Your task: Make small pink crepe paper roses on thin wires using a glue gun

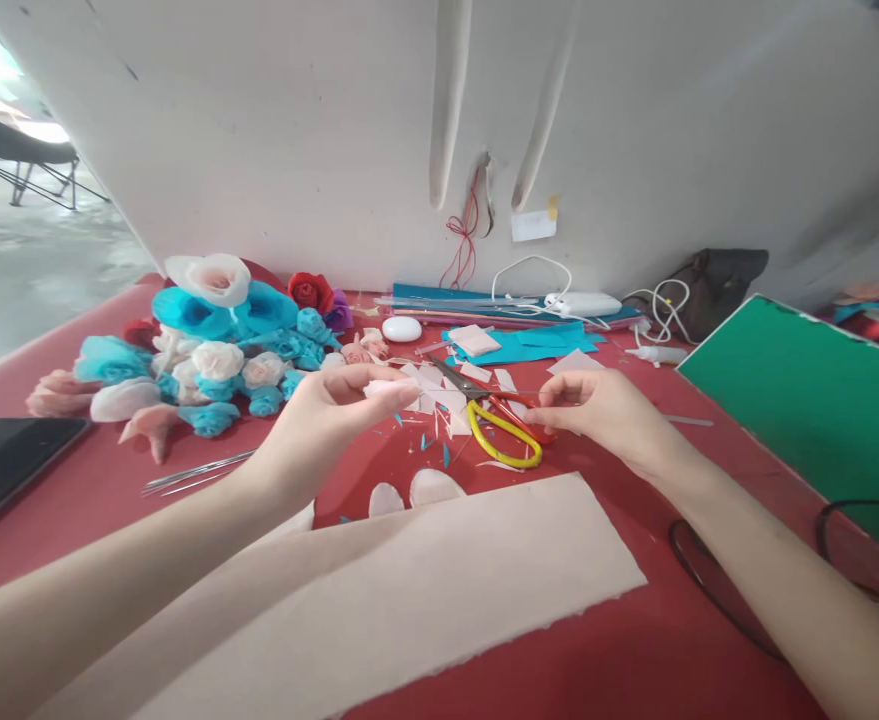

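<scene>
Between the fingertips of my left hand (349, 395) is a small pale pink bunch of paper petals (395, 388). A thin thread or wire (476, 391) stretches sideways from it to my right hand (585, 400), whose thumb and fingers pinch its other end. Scissors (506, 436) with one yellow and one red handle lie on the table between and below my hands. Cut pale paper scraps (454, 400) and tiny blue bits are scattered around the blades. Closer to me, a long pale crepe paper sheet (439, 590) lies near two cut petals (436, 487).
Blue, white, pink and red paper flowers (218, 360) are heaped at left, near metal wires (195, 474) and a dark phone (15, 460). Blue paper (536, 343), a white glue gun (583, 303) and a white case (401, 329) lie behind. A green board (821, 410) stands at right.
</scene>
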The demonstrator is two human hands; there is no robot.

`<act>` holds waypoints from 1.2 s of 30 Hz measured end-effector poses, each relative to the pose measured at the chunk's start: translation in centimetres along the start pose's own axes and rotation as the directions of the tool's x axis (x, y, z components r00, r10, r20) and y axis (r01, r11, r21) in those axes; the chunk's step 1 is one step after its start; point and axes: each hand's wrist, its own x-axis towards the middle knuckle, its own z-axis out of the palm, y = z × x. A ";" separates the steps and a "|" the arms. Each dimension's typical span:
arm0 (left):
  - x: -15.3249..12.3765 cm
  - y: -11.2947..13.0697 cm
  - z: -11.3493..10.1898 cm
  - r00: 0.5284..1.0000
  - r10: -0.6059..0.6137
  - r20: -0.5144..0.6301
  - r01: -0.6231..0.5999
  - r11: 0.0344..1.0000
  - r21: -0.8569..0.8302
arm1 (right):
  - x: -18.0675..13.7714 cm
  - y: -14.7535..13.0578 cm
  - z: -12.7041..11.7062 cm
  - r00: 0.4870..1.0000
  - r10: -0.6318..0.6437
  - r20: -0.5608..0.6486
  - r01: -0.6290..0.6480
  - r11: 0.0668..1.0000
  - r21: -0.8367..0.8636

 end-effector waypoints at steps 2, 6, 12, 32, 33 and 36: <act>0.0 0.0 0.0 1.000 0.002 0.002 -0.002 1.000 0.000 | 0.1 0.1 0.1 1.000 -0.005 0.000 0.005 1.000 -0.021; 0.0 0.0 0.0 1.000 0.008 -0.005 -0.008 1.000 -0.002 | 0.1 0.1 0.1 1.000 -0.022 -0.011 0.021 0.999 -0.046; -0.1 0.1 0.1 1.000 -0.008 0.000 0.008 1.000 0.003 | -0.2 -0.1 0.1 0.999 -0.031 -0.015 0.030 0.997 -0.074; 0.0 -0.3 0.0 1.000 0.000 0.000 0.000 1.000 0.002 | 0.0 0.1 0.4 0.998 -0.038 0.059 0.035 0.998 0.050; 0.0 -0.3 0.0 1.000 -0.002 0.000 0.002 1.000 -0.002 | -0.1 0.1 0.4 0.997 -0.053 0.048 0.051 0.998 0.046; 0.0 -0.3 0.1 1.000 -0.002 0.003 0.002 1.000 -0.020 | -0.2 0.0 0.4 0.996 -0.089 0.019 0.088 0.996 0.035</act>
